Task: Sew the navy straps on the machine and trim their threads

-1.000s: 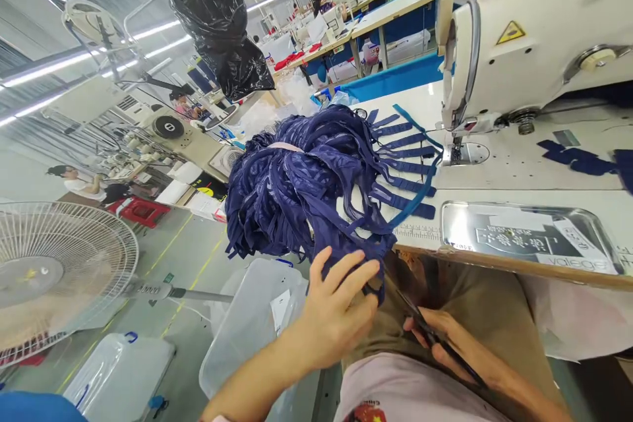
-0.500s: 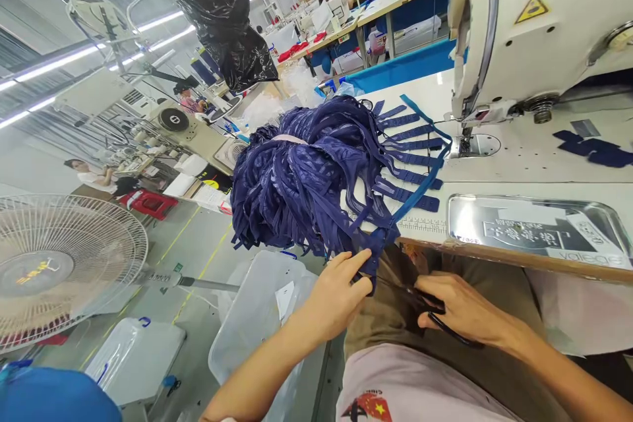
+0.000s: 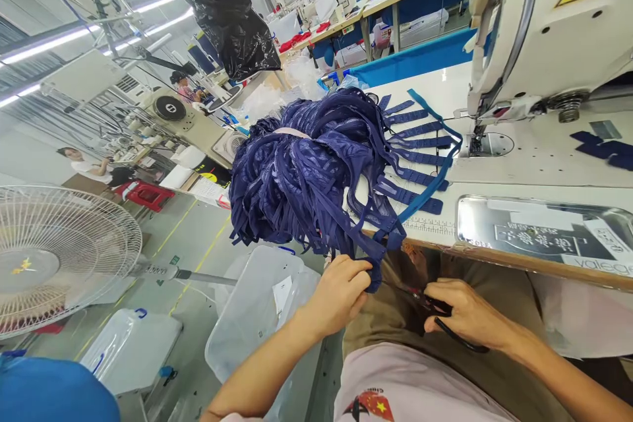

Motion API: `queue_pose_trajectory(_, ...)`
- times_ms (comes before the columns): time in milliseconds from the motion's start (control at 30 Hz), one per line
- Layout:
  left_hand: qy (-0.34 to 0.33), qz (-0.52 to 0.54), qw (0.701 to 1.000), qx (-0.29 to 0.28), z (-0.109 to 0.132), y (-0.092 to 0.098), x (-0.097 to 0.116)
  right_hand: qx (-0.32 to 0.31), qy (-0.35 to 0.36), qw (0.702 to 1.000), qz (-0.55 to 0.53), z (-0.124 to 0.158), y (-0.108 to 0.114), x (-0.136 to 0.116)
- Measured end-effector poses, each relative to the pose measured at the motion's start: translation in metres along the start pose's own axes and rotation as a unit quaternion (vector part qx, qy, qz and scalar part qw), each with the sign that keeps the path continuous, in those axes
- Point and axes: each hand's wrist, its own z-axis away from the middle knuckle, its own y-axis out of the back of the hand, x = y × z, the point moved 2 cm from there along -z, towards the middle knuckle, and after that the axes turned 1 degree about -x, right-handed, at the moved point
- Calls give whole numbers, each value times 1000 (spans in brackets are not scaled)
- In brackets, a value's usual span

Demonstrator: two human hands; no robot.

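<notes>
A thick bundle of navy fabric straps (image 3: pixel 297 178), tied round with a pale band (image 3: pixel 291 133), lies over the table's left end. Several strap ends fan out to the right, beside a teal strip (image 3: pixel 430 184). Below the bundle, my left hand (image 3: pixel 343 290) is closed on a navy strap piece (image 3: pixel 376 275) with its fingers pressed together. My right hand (image 3: pixel 459 310) grips black-handled scissors (image 3: pixel 465 337) over my lap. Their blades point left toward the held strap; the tips are hard to make out.
A sewing machine (image 3: pixel 554 33) stands at the right, its needle area near the strap ends. A metal tray (image 3: pixel 467 227) lies along the table's front edge. To the left are a clear plastic bin (image 3: pixel 237 316) and a large fan (image 3: pixel 64 257). A black bag (image 3: pixel 217 6) hangs above.
My left fingers, stretched out over the strap before, have curled and closed on it. The scissors stay in my right hand, near the strap. The view has shifted slightly.
</notes>
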Motion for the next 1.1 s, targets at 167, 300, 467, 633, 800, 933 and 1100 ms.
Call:
queue_pose_trajectory(167,-45,-31,998,-3,-2,-3,-3,-29,-22,999,-35,-8,6,-2)
queue_pose_trajectory(300,-42,-51,997,-35,-1,-7,-6,-12,-42,999,-27,-11,10,1)
queue_pose_trajectory(467,71,154,985,25,2,-6,-10,-65,-95,977,-182,-5,-2,2)
queue_pose_trajectory(633,225,300,924,76,2,-3,-14,-65,-69,964,-250,-7,-5,-8)
queue_pose_trajectory(800,256,360,892,90,1,-1,-14,-71,-66,947,-307,-17,-9,-8)
queue_pose_trajectory(933,263,311,911,59,-3,-2,-17,-99,-51,918,-381,-20,-14,-8)
queue_pose_trajectory(1100,219,186,957,48,-12,-8,-21,-68,-58,946,-310,-20,-9,-14)
